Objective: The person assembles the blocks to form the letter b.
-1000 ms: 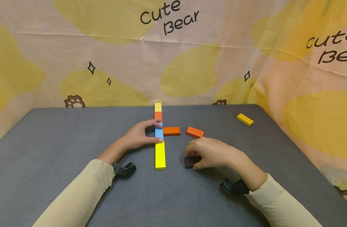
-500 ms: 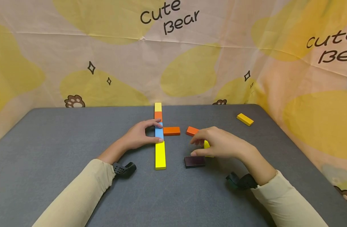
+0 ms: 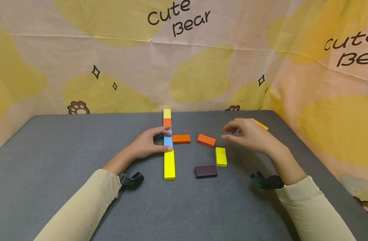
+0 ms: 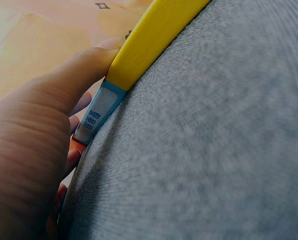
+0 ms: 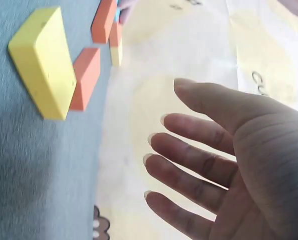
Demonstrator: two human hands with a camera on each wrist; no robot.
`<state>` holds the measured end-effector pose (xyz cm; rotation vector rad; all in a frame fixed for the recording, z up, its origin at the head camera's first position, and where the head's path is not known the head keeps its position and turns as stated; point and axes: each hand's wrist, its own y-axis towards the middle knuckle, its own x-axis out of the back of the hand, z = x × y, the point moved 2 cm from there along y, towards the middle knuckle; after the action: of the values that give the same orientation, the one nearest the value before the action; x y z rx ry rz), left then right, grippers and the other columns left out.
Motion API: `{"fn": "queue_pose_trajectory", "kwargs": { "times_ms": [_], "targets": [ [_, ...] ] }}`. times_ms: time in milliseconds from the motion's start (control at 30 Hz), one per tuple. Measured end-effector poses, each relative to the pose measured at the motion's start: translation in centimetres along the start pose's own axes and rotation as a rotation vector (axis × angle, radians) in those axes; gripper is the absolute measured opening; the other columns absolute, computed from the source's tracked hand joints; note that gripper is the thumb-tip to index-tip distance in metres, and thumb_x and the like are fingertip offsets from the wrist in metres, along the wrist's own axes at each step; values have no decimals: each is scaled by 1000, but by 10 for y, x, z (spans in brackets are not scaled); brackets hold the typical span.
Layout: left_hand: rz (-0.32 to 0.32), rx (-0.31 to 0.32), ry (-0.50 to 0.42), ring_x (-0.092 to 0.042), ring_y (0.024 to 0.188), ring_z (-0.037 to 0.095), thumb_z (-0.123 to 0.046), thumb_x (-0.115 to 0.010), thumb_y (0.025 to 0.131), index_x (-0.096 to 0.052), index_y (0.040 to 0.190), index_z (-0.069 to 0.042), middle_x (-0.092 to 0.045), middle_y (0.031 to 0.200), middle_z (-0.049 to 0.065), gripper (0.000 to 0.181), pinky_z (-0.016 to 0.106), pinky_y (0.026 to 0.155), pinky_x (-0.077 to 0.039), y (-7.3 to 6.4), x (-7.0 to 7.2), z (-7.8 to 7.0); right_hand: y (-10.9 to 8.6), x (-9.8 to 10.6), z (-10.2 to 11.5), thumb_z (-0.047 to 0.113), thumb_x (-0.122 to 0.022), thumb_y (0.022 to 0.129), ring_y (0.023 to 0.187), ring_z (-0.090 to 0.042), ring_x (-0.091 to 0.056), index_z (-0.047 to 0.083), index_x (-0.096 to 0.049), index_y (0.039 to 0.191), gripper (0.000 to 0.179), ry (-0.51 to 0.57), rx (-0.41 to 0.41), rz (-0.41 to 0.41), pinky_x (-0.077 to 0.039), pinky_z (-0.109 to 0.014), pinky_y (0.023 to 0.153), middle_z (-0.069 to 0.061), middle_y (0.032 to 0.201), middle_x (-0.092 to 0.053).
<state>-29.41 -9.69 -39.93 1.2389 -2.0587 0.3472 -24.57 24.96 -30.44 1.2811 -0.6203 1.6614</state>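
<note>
In the head view my left hand (image 3: 145,144) rests on a blue block (image 3: 168,140) in a lengthwise row. Its thumb touches the row where the blue meets a long yellow block (image 3: 169,164); the fingertips lie toward the blue's far end. An orange block (image 3: 166,124) and a pale yellow block (image 3: 167,113) continue the row away from me. Another orange block (image 3: 181,139) juts out from the row's right side. My right hand (image 3: 247,134) is raised over the table with relaxed fingers, holding nothing, and partly covers a yellow-orange block (image 3: 262,125) behind it.
A loose orange block (image 3: 206,140), a bright yellow block (image 3: 221,157) and a dark brown block (image 3: 206,171) lie right of the row, apart from each other. A grey cloth (image 3: 66,144) covers the table. A printed curtain (image 3: 199,73) hangs behind it.
My right hand has let go of the dark block and moved away toward the back right, revealing the bright yellow block. My left hand has stayed on the row.
</note>
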Motion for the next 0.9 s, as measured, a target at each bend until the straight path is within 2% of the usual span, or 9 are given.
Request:
{"fn": "queue_pose_trajectory", "kwargs": {
  "times_ms": [400, 633, 767, 900],
  "targets": [
    [0, -1, -6, -36, 152, 26, -39, -82, 84, -65, 128, -21, -45, 160, -3, 50, 54, 123, -28, 0, 0, -1, -5, 6, -38, 28, -70, 95, 107, -27, -65, 8, -73, 117, 30, -18, -136, -67, -52, -48, 91, -9, 113, -74],
    [-4, 1, -7, -36, 151, 25, -39, -82, 84, -66, 127, -22, -45, 159, -4, 49, 53, 123, -28, 0, 0, 0, -7, 3, -63, 30, -67, 98, 113, -37, -62, 2, -70, 123, 37, -3, -237, -136, -49, -55, 96, -20, 120, -70],
    [-4, 6, -6, -37, 151, 25, -40, -82, 84, -66, 127, -22, -46, 159, -4, 49, 53, 123, -29, 0, -1, 0, -12, -3, -82, 31, -65, 99, 118, -42, -59, 0, -68, 124, 40, 15, -310, -200, -47, -59, 99, -24, 125, -67],
    [-2, 9, -4, -37, 151, 26, -40, -82, 84, -66, 128, -22, -45, 159, -4, 50, 54, 123, -29, 0, -1, 0, -20, -11, -102, 29, -65, 98, 116, -45, -58, -3, -68, 123, 40, 23, -348, -298, -47, -61, 97, -28, 125, -64]
  ]
}}
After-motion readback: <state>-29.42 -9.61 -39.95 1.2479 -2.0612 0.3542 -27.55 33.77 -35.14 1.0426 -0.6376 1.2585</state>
